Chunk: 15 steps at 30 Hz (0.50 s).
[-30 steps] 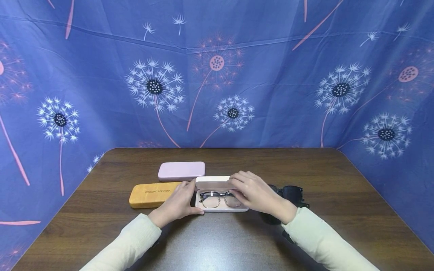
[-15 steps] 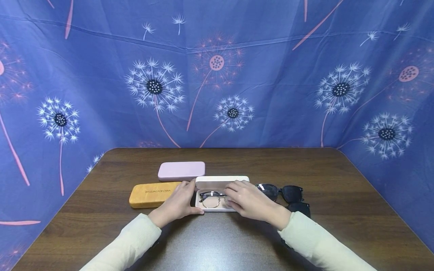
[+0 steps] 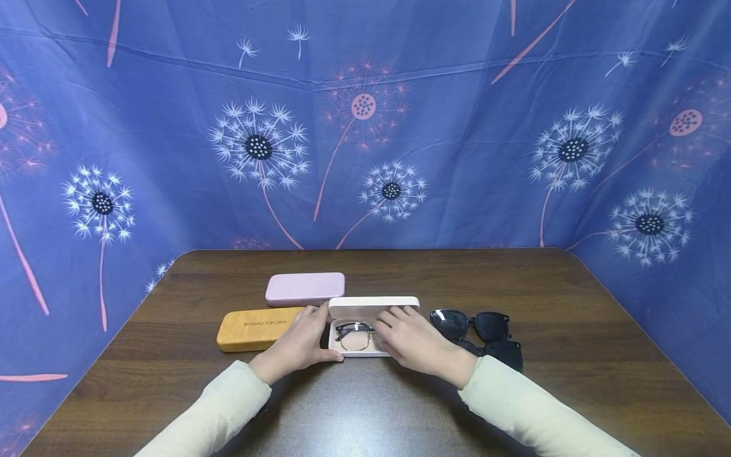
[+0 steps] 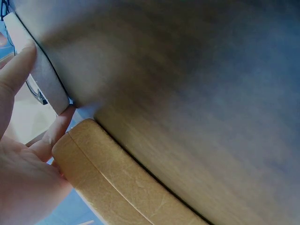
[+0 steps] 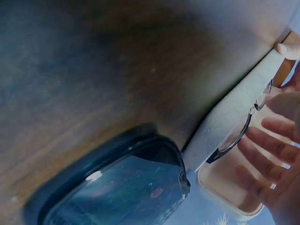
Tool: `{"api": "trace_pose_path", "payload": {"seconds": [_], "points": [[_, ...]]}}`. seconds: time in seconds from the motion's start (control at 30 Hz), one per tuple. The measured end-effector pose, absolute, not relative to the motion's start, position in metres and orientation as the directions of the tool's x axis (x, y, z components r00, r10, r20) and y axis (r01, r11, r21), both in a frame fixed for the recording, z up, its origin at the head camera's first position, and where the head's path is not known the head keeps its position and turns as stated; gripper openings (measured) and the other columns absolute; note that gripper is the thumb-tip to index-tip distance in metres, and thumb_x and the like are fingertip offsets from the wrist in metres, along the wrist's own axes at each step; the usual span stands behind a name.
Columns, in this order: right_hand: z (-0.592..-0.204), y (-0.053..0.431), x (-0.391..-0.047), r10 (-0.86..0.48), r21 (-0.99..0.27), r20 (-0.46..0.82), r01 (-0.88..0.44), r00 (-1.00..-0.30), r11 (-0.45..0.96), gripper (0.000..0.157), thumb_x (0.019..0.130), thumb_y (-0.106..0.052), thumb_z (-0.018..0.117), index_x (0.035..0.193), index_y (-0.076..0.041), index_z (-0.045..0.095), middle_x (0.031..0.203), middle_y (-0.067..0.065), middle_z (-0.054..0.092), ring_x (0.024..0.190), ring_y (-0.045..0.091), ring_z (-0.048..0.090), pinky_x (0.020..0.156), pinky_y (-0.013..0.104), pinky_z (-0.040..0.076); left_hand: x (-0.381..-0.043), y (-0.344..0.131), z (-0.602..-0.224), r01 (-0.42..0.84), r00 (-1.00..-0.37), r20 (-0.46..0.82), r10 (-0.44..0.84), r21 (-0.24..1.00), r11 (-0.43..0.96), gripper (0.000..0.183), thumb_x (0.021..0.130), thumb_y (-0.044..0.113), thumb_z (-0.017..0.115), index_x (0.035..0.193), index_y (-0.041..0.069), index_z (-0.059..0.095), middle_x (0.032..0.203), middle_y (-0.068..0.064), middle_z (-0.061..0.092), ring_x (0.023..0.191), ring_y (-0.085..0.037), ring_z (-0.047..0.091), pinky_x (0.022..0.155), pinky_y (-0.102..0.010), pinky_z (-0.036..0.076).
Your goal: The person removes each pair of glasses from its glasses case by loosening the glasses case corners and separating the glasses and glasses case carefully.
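A white glasses case (image 3: 374, 304) stands with its lid raised in the middle of the table. Inside it lie glasses (image 3: 346, 329) with a dark upper rim, their right part hidden behind my right hand (image 3: 414, 343) in the head view. My left hand (image 3: 297, 343) grips the case's left end, thumb along the front and fingers behind. In the right wrist view, the fingers (image 5: 272, 147) of my right hand are spread and loosely bent, reaching over the case wall (image 5: 229, 110) with their tips right at the glasses (image 5: 236, 143).
An orange case (image 3: 251, 330) with lettering lies beside my left hand, a lilac case (image 3: 305, 289) behind it. Black sunglasses (image 3: 492, 326) rest right of the white case, with another dark pair (image 3: 505, 353) just in front. A blue patterned cloth (image 3: 468, 190) hangs beyond the table.
My right hand has moved left and slightly down, off the lid's right side and further over the glasses, uncovering the sunglasses. The left hand keeps its hold on the case.
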State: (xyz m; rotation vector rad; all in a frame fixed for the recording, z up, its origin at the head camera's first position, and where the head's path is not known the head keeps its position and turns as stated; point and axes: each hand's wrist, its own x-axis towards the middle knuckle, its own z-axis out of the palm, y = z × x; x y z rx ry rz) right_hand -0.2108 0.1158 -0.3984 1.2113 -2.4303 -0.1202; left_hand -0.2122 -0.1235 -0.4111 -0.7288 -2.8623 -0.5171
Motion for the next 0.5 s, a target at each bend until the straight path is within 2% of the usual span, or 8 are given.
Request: {"api": "trace_pose_path", "payload": {"seconds": [0.27,0.5], "points": [[-0.401,0.109,-0.213,-0.772,0.312,0.308,-0.707,-0.556,0.634,0.022,0.083,-0.028,0.065,0.100,-0.014,0.064,0.094,-0.002,0.063,0.085,0.014,0.058,0.067,0.030,0.049,-0.212,-0.124,-0.411,0.485,-0.873,0.222,0.435,0.290,0.825,0.097,0.056,0.043,0.083,0.129,-0.003,0.038,0.114,-0.014,0.061,0.103,-0.027,0.051,0.092,-0.040,0.038],[-0.406,0.104,-0.216,-0.754,0.324,0.325,-0.682,-0.570,0.655,0.017,0.076,-0.026,0.069,0.089,-0.015,0.064,0.085,-0.002,0.059,0.076,0.016,0.056,0.057,0.029,0.042,-0.212,-0.124,-0.411,0.514,-0.855,0.248,0.455,0.296,0.805,0.095,0.056,0.041,0.084,0.128,-0.002,0.039,0.110,-0.012,0.063,0.102,-0.027,0.052,0.091,-0.040,0.039]]}}
